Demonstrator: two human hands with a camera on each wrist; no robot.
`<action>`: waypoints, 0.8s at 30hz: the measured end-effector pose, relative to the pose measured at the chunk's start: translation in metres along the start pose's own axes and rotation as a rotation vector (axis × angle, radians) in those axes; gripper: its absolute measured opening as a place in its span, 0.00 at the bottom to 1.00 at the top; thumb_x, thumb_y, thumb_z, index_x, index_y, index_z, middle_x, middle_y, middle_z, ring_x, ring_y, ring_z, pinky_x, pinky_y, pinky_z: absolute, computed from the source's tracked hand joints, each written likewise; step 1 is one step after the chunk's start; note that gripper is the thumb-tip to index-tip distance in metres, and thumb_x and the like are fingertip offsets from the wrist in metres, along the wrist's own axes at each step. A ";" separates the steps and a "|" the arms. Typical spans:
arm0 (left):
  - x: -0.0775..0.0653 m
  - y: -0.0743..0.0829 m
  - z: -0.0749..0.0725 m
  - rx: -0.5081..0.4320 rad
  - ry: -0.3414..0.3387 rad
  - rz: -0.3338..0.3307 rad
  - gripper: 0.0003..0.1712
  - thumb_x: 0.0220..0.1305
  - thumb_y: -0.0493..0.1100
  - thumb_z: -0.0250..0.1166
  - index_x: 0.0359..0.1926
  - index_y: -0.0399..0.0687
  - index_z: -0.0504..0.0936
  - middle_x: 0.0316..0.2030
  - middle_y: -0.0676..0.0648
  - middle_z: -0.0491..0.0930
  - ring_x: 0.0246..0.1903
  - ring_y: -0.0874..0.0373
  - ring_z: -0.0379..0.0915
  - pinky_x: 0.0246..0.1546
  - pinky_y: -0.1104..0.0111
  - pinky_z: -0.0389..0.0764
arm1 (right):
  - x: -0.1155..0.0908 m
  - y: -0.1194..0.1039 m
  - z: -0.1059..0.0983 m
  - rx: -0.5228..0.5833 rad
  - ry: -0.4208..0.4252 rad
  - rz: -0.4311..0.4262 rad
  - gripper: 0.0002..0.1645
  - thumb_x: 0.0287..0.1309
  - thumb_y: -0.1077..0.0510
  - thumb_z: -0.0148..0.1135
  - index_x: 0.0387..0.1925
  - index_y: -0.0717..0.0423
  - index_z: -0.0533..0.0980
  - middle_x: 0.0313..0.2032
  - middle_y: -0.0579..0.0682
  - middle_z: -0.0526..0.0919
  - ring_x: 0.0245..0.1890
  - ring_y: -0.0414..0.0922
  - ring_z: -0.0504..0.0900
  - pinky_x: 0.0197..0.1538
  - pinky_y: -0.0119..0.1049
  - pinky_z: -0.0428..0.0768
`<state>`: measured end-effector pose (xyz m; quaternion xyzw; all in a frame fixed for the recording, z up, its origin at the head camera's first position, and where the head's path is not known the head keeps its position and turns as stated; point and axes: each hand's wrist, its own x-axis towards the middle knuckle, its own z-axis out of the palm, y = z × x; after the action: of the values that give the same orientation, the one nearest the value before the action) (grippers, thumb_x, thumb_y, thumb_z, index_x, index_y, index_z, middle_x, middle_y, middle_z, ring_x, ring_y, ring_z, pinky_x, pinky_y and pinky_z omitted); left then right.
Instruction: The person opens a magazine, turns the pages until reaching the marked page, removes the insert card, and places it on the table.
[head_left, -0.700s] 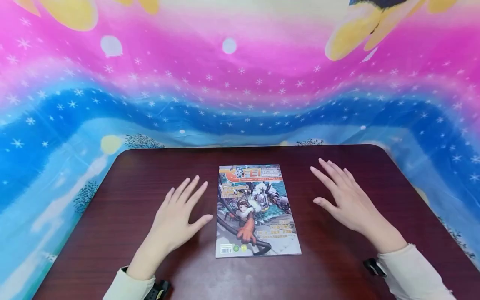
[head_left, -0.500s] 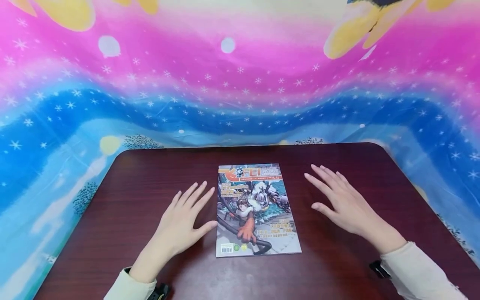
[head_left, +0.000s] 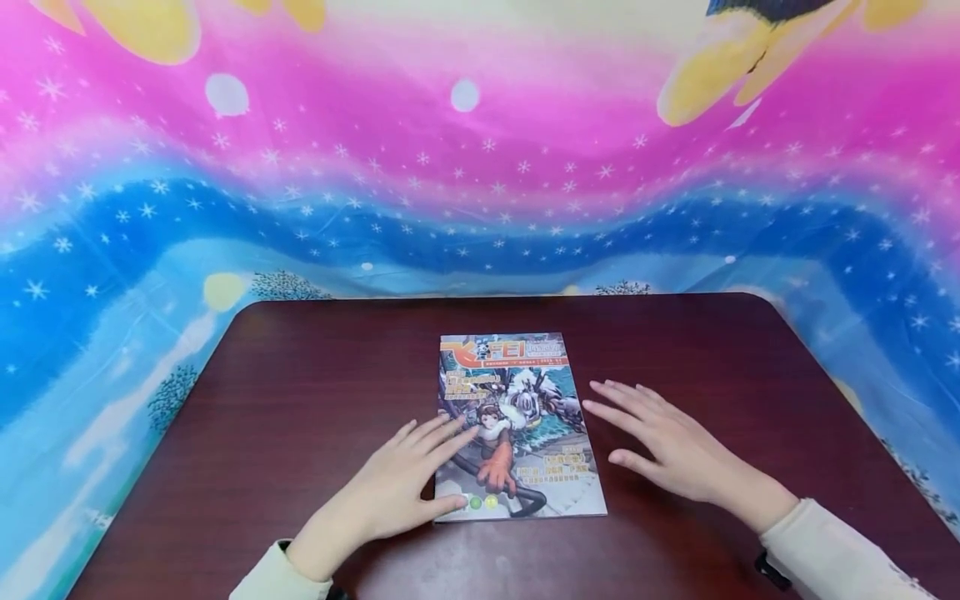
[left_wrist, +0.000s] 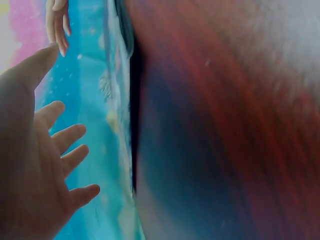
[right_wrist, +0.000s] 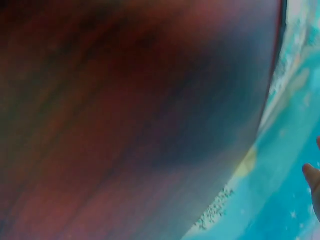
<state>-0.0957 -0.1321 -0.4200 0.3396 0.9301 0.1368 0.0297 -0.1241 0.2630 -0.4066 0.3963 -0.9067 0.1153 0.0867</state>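
A magazine (head_left: 525, 425) with a colourful illustrated cover lies flat on the dark red-brown table. My left hand (head_left: 397, 485) is over its lower left edge, fingers spread and nearly straight, covering the corner with the barcode. Just off the right edge is my right hand (head_left: 671, 442), fingers extended towards the magazine and thumb apart. From the left wrist, the left hand (left_wrist: 42, 165) shows its palm side with nothing in it, and the right hand's fingers (left_wrist: 60, 22) hang at the top. Only a bit of the right hand (right_wrist: 315, 187) enters the right wrist view.
The glossy table (head_left: 315, 358) has rounded far corners. Behind it and around its sides hangs a pink and blue curtain (head_left: 420, 200) printed with snowflakes. Pale sleeves (head_left: 832, 542) and dark wrist straps are on both arms.
Both hands have come inward and nearer the body. The left now overlaps the magazine's lower left, and the right has closed in on its right edge. The magazine stays in place.
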 end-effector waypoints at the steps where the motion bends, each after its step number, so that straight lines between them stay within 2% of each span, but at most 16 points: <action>1: 0.000 0.002 0.002 -0.005 -0.018 0.003 0.45 0.65 0.69 0.58 0.77 0.61 0.57 0.74 0.51 0.57 0.74 0.50 0.49 0.70 0.46 0.54 | -0.001 -0.002 0.002 0.008 -0.006 -0.015 0.44 0.59 0.49 0.69 0.74 0.41 0.61 0.74 0.50 0.60 0.72 0.52 0.60 0.74 0.31 0.35; 5: 0.002 0.008 0.006 -0.018 -0.053 0.017 0.42 0.65 0.68 0.59 0.75 0.63 0.60 0.74 0.53 0.58 0.74 0.52 0.51 0.70 0.47 0.57 | -0.004 -0.008 0.010 0.039 -0.034 -0.058 0.42 0.60 0.47 0.69 0.73 0.41 0.64 0.72 0.50 0.63 0.71 0.51 0.62 0.75 0.31 0.37; 10: 0.007 0.013 0.007 -0.017 -0.060 0.041 0.41 0.64 0.67 0.61 0.74 0.61 0.64 0.73 0.52 0.61 0.73 0.52 0.53 0.69 0.49 0.60 | -0.007 -0.012 0.017 0.060 -0.098 -0.063 0.39 0.62 0.42 0.66 0.73 0.40 0.64 0.72 0.49 0.63 0.71 0.48 0.63 0.74 0.30 0.39; 17: 0.014 0.017 0.007 0.009 -0.080 0.062 0.42 0.63 0.67 0.63 0.74 0.61 0.65 0.73 0.51 0.62 0.72 0.53 0.55 0.69 0.51 0.60 | -0.007 -0.012 0.024 0.080 -0.157 -0.095 0.42 0.60 0.35 0.64 0.73 0.37 0.64 0.73 0.48 0.62 0.70 0.51 0.64 0.72 0.30 0.40; 21: 0.017 0.018 0.007 0.011 -0.086 0.068 0.43 0.61 0.67 0.64 0.73 0.59 0.66 0.72 0.50 0.63 0.71 0.54 0.57 0.70 0.52 0.60 | -0.007 -0.012 0.026 0.073 -0.198 -0.077 0.43 0.59 0.32 0.63 0.73 0.36 0.63 0.73 0.46 0.61 0.71 0.51 0.63 0.73 0.42 0.52; 24: 0.018 0.017 0.009 0.009 -0.097 0.063 0.43 0.60 0.67 0.65 0.72 0.58 0.67 0.72 0.50 0.64 0.71 0.53 0.58 0.70 0.52 0.60 | -0.007 -0.012 0.027 0.064 -0.213 -0.068 0.43 0.58 0.30 0.62 0.72 0.35 0.64 0.73 0.46 0.62 0.71 0.50 0.63 0.67 0.54 0.63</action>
<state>-0.0971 -0.1059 -0.4232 0.3752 0.9170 0.1166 0.0688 -0.1124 0.2522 -0.4328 0.4394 -0.8927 0.0985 -0.0190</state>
